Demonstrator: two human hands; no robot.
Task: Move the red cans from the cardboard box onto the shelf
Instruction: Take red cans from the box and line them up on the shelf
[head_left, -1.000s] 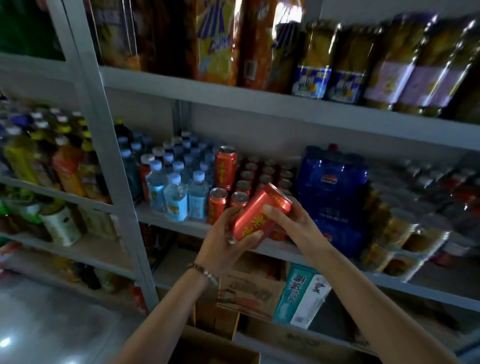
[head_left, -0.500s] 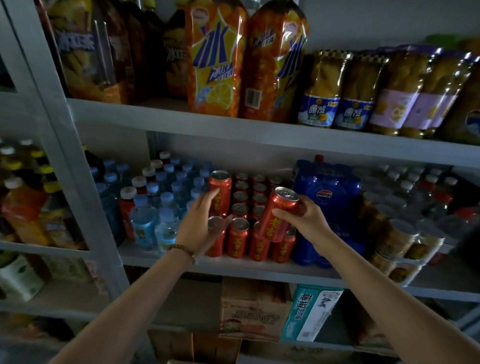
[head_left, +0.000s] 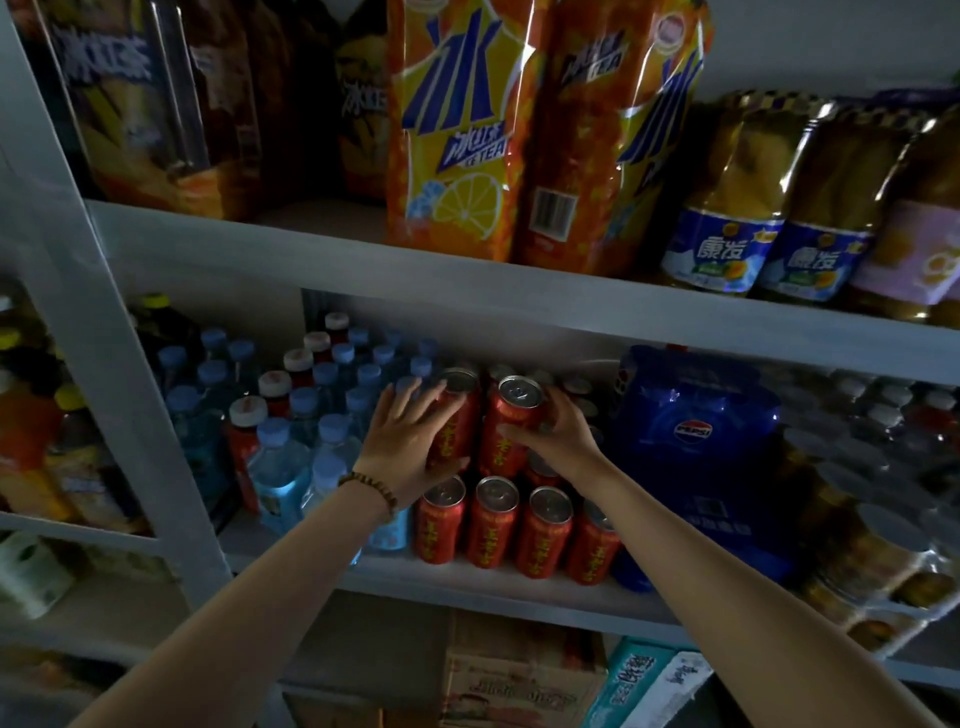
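Note:
A row of red cans (head_left: 491, 522) stands at the front of the middle shelf (head_left: 467, 579), with more red cans behind. Two red cans stand on top of that layer. My right hand (head_left: 558, 434) grips the right upper can (head_left: 511, 418), which stands upright. My left hand (head_left: 402, 439) lies against the left upper can (head_left: 457, 415), fingers spread over its side and the thumb under it. A cardboard box (head_left: 519, 675) sits on the lower shelf, partly out of view.
Small blue-capped bottles (head_left: 291, 441) crowd the shelf left of the cans. A blue Pepsi pack (head_left: 696, 441) stands right of them. Large iced-tea bottles (head_left: 457, 130) fill the upper shelf close overhead. A grey upright post (head_left: 119, 389) is at left.
My right hand has carried its can up and set it upright on the upper layer. My left hand has moved up onto the left upper can. The view has closed in on the shelf.

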